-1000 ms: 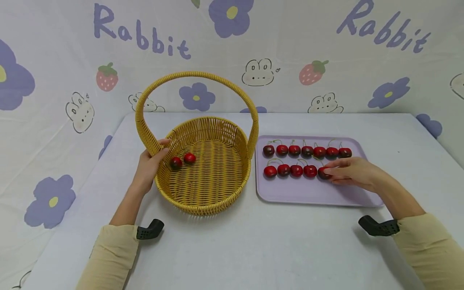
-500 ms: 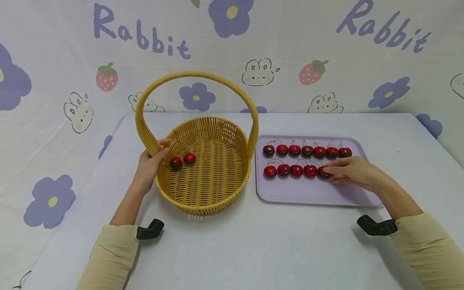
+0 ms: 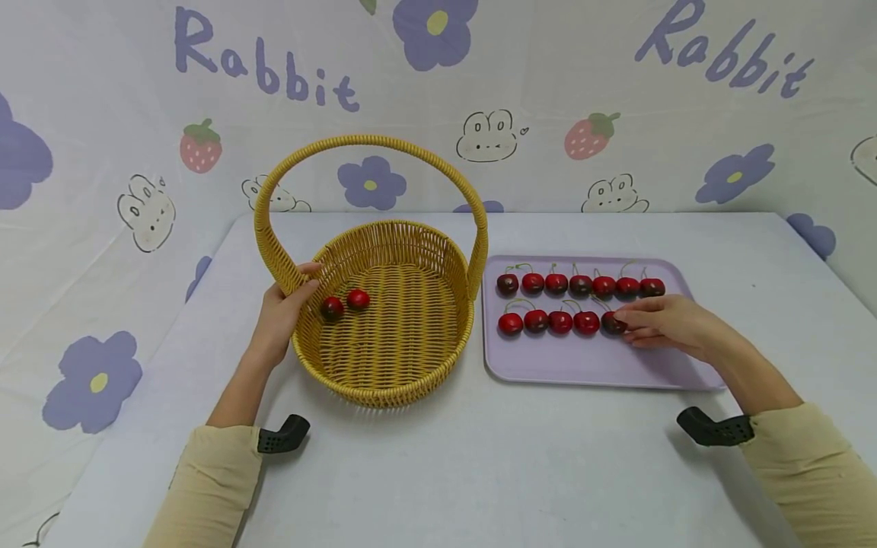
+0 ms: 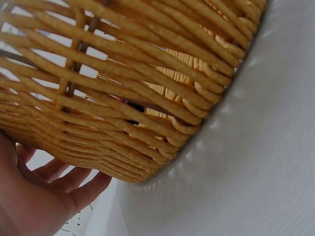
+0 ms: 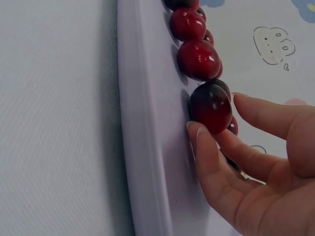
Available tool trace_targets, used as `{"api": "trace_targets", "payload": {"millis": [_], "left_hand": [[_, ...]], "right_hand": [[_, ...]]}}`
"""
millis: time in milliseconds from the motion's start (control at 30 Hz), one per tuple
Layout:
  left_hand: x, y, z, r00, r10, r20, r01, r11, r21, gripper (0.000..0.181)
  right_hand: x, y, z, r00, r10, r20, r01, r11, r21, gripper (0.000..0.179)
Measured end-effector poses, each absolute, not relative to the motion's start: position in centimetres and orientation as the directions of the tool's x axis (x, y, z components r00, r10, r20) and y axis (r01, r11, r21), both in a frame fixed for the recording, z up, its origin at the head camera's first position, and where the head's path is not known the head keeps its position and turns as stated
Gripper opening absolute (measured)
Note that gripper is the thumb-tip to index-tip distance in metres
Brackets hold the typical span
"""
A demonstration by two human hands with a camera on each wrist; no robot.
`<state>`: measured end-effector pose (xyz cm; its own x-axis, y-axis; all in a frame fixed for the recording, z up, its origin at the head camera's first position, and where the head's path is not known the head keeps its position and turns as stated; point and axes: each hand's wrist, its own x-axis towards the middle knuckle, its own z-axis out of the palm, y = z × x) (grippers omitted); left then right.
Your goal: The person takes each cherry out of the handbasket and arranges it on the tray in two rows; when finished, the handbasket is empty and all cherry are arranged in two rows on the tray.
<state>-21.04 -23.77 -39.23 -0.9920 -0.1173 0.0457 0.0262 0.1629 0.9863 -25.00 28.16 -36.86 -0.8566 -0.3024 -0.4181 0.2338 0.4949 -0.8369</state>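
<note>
My left hand (image 3: pixel 279 320) grips the rim of a yellow wicker basket (image 3: pixel 384 396) at the foot of its tall handle. The left wrist view shows the fingers (image 4: pixel 91 189) against the woven side. Two cherries (image 3: pixel 358 300) lie inside the basket at the left. To its right, a lilac tray (image 3: pixel 569 365) carries two rows of red cherries with stems. My right hand (image 3: pixel 674 323) is at the right end of the front row, its parted thumb and fingers (image 5: pixel 206 157) around a dark cherry (image 5: pixel 210 108). That cherry sits on the tray; a small gap separates it from the thumb.
The back row of cherries (image 3: pixel 581 286) runs along the tray's far side, just beyond my right hand. The basket's arched handle (image 3: pixel 373 140) rises high over its opening. A white cloth (image 3: pixel 438 487) covers the table, and a printed curtain (image 3: pixel 534 68) hangs behind.
My right fingertips have eased slightly right and come apart from the dark cherry, which shows more now and stays in the row. Left hand and basket have held still.
</note>
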Motion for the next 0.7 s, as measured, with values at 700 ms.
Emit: {"api": "trace_targets", "payload": {"millis": [700], "left_hand": [[-20.9,-23.7,-39.2,-0.992,-0.113,0.046,0.028,0.161,0.987,0.042]], "right_hand": [[-25.3,29.7,-33.6,-0.778,-0.486,-0.397,0.145,0.476,-0.868,0.041]]}}
